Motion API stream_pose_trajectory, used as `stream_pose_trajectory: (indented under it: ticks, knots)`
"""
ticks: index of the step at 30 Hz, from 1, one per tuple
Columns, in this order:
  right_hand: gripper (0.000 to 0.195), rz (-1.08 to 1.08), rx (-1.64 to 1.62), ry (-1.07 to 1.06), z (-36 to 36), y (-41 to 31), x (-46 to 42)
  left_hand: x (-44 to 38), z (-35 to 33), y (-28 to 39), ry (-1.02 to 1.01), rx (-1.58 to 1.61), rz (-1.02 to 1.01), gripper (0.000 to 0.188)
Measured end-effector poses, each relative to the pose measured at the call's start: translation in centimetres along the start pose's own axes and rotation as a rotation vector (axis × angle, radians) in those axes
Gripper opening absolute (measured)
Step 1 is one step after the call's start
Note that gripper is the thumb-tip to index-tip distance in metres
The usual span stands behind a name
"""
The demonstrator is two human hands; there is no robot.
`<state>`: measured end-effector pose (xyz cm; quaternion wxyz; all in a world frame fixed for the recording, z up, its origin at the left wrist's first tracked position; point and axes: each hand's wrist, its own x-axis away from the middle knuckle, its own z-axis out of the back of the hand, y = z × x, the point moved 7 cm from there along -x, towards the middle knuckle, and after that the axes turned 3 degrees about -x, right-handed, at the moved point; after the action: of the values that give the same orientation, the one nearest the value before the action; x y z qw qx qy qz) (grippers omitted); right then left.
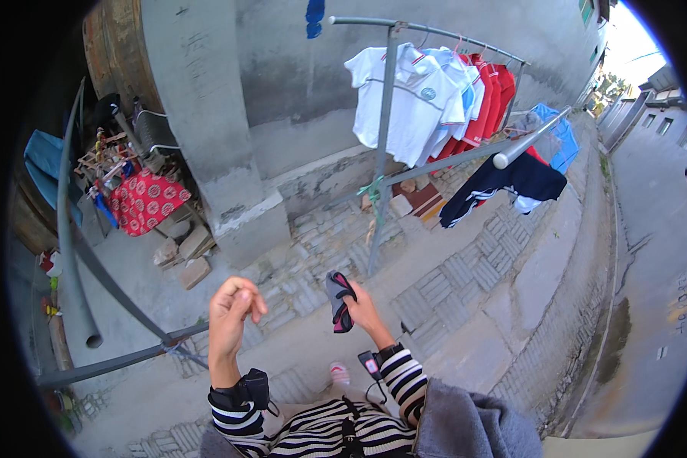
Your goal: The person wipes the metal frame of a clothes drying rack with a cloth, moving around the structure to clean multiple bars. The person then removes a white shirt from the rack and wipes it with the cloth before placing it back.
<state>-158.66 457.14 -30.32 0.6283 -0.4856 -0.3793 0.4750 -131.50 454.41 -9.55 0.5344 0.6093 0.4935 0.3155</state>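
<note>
My right hand (363,309) grips a small folded grey and black cloth piece (339,300) with pink trim, held out in front of my body. What kind of garment it is cannot be told from the folds. To the left, my left hand (235,303) is raised with loosely curled fingers, and nothing shows in it. Beyond the hands stands a metal pipe rack (387,103). White short-sleeved shirts (401,106) and red garments (489,94) hang from its back bar on hangers. Dark navy striped trousers (504,177) drape over its near pipe (532,137).
Another metal pipe frame (63,229) stands at the left, near red patterned cloth (149,200) and wooden pieces. Bricks (196,273) lie by the concrete pillar (206,103). Green cord (373,188) is tied around a rack post. Uneven brick paving (452,297) borders a road (652,240) at the right.
</note>
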Motion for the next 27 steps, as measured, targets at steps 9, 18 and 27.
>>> stream_pose_trajectory:
  ticks: [9,18,27]
  knots:
    - [0.042,0.004,-0.008,0.273,8.7,3.1,-3.3,-15.5,-10.5,0.4,-0.163,0.024,-0.197,0.021]
    - [0.038,-0.083,-0.073,0.352,10.1,4.4,-10.8,-27.7,-12.9,9.6,-0.323,0.426,-0.703,0.052]
    - [0.042,-0.184,-0.114,0.378,9.0,0.9,-20.2,-35.0,-15.7,5.1,-0.406,0.58,-0.675,0.049]
